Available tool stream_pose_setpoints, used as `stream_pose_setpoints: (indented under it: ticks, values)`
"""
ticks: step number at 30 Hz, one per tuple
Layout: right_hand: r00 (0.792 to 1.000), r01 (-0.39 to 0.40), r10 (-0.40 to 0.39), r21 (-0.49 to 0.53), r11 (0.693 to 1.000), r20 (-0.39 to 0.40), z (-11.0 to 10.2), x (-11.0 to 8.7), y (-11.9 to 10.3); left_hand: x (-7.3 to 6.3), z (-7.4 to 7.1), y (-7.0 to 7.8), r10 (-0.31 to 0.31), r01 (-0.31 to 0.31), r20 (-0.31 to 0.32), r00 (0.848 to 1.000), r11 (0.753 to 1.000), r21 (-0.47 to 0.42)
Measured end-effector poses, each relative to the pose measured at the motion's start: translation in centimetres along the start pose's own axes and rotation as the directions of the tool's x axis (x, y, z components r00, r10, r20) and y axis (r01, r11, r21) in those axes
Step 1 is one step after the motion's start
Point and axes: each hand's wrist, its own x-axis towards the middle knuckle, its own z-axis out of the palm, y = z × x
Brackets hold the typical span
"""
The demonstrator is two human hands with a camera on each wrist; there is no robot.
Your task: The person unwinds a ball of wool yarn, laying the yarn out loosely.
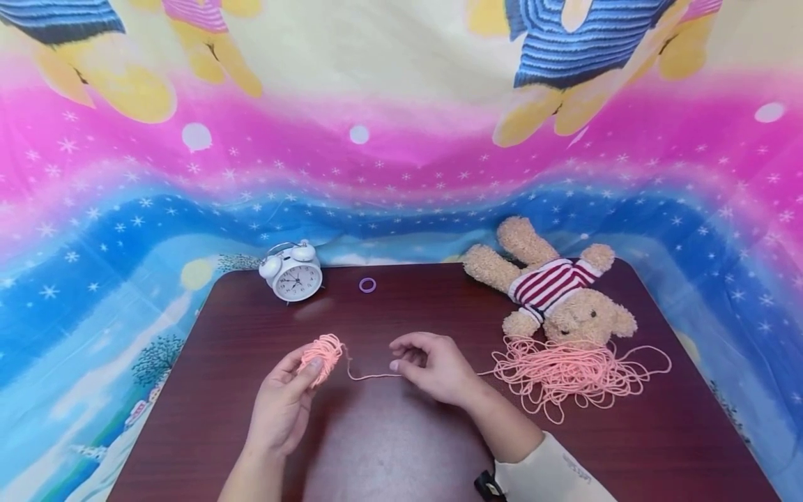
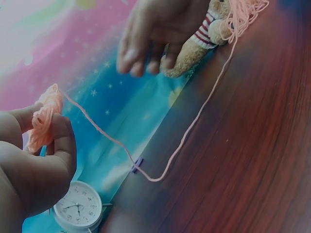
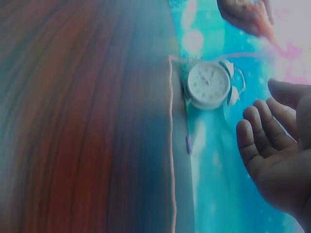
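Observation:
A small wound bundle of pink yarn (image 1: pixel 323 358) is pinched between the thumb and fingers of my left hand (image 1: pixel 285 401), above the table's left half. From it a single strand (image 2: pixel 199 114) hangs down, crosses the tabletop and runs to a loose heap of the same yarn (image 1: pixel 574 376) at the right. My right hand (image 1: pixel 436 367) hovers over that strand in the head view, its fingers loosely bent. In the right wrist view the palm (image 3: pixel 277 165) faces up with nothing in it, and the strand lies apart from the fingers.
A white twin-bell alarm clock (image 1: pixel 295 275) stands at the back left of the dark wooden table (image 1: pixel 376 446). Near it lies a purple ring (image 1: pixel 367 285). A teddy bear (image 1: pixel 552 286) in a striped sweater lies behind the yarn heap. A printed cloth (image 1: pixel 401 174) hangs around the table.

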Motion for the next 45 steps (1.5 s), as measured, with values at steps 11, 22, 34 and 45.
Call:
stream_pose_setpoints:
  ticks: [11, 22, 34, 45]
  values:
    - [0.996, 0.090, -0.090, 0.059, 0.994, -0.014, 3.3, 1.5, -1.9, -0.4, 1.3, -0.5, -0.064, 0.061, 0.067, 0.996, 0.997, 0.043]
    - [0.987, 0.150, -0.151, -0.016, 0.989, -0.057, 2.6, 1.5, -1.8, -0.5, 1.2, -0.5, -0.087, 0.085, 0.084, 0.993, 0.996, 0.036]
    - [0.988, 0.127, -0.131, -0.048, 0.991, -0.084, -0.7, 0.3, -0.7, -0.1, -0.2, 0.1, -0.044, 0.042, 0.044, 0.998, 0.998, 0.035]
    - [0.981, 0.115, -0.127, -0.086, 0.990, -0.149, -3.6, -0.1, 0.4, -0.3, -1.1, 0.4, -0.058, 0.055, 0.047, 0.997, 0.997, 0.049]
